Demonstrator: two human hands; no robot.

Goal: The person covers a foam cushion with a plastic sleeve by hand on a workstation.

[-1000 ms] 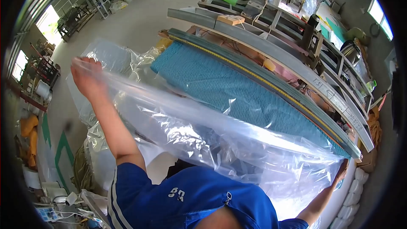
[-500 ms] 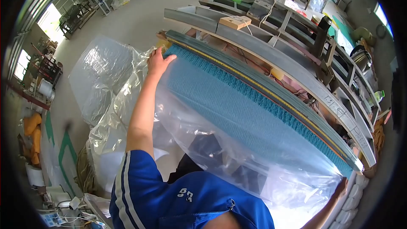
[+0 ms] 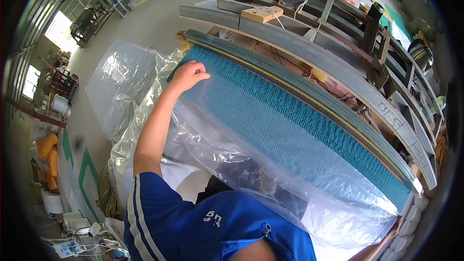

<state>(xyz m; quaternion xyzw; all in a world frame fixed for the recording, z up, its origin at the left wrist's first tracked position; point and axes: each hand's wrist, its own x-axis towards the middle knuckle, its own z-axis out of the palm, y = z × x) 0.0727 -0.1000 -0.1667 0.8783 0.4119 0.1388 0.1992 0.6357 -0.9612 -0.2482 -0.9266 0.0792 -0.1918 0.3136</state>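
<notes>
A clear plastic film (image 3: 285,128) lies over the ribbed teal fabric (image 3: 270,94) on a long table. My left hand (image 3: 187,76) is at the far left of the fabric, fingers curled and pinched at the film's upper edge. Low on the right, my right hand (image 3: 394,225) grips the film's other corner, where the plastic gathers into creases; its fingers are partly hidden. The film's edge stretches between both hands, with a bare strip of fabric above it. Loose film hangs in folds in front of my body.
Beyond the fabric runs a dark rail with a yellow strip (image 3: 290,97). Behind it stands a long grey metal beam (image 3: 299,43) bearing a wooden block (image 3: 262,14). Crumpled clear plastic (image 3: 126,84) spreads to the left. Padded white rolls (image 3: 403,232) line the right end.
The film's upper edge has shifted toward my body, baring a wider strip of fabric. My left hand has come down and its fingers have curled in. My right hand still grips its corner.
</notes>
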